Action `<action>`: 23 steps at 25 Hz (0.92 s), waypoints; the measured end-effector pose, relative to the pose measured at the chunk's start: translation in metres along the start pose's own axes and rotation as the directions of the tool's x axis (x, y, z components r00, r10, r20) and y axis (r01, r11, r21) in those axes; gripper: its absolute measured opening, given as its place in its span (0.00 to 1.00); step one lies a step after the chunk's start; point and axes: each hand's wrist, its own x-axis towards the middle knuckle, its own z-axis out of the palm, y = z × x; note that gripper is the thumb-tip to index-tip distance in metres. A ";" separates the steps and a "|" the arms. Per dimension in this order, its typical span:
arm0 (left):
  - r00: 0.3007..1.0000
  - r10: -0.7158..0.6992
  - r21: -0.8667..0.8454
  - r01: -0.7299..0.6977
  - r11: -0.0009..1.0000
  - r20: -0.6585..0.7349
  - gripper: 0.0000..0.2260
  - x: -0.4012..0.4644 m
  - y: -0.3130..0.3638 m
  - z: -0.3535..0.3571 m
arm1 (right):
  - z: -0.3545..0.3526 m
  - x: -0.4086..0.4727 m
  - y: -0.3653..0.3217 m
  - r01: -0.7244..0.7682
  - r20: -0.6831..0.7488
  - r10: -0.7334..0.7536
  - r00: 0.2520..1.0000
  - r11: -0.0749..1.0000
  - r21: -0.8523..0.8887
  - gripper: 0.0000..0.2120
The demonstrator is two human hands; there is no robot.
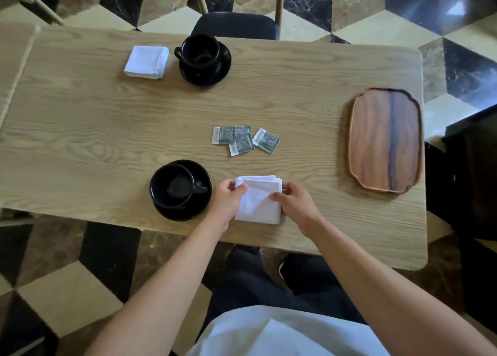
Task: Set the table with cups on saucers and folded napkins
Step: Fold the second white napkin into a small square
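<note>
Light wood-grain table [107, 129] over a floor [376, 19] of black, beige and brown marble tiles in a cube pattern. Near edge, centre: white folded napkin [259, 207], lying flat on the table just right of the near saucer, layered fold edges showing along its far side. Left hand [227, 197] on the napkin's left far corner, thumb and fingers closed in a pinch on the cloth. Right hand [291, 201] on the right side, fingertips pinching the cloth near the right far corner, remaining fingers curled. Just left of the napkin: black cup [174, 187] standing in a black saucer [197, 210], handle pointing right toward the left hand; inside of the cup dark, contents not determinable. Far side: second black cup [200, 51] on a second black saucer [224, 67], handle pointing left; just left of it a second white folded napkin [146, 62], square, lying flat and apart from the saucer. Counts: cups 2, saucers 2, napkins 2. Table centre: grey-green sachets [243, 140] with white end strips, 4 counted, three overlapping, one just beside to the right; print present but too small to read. Right end of table: dark wooden tray [376, 140], oblong with scalloped corners. Beyond far edge: chair with black seat [236, 24] pushed to the table.
</note>
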 end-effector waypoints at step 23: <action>0.697 0.436 0.787 -0.615 -0.046 0.570 0.32 -0.001 -0.047 -0.012 | 0.043 -0.021 0.018 0.204 -0.075 -0.374 0.924 0.650 -0.732 0.34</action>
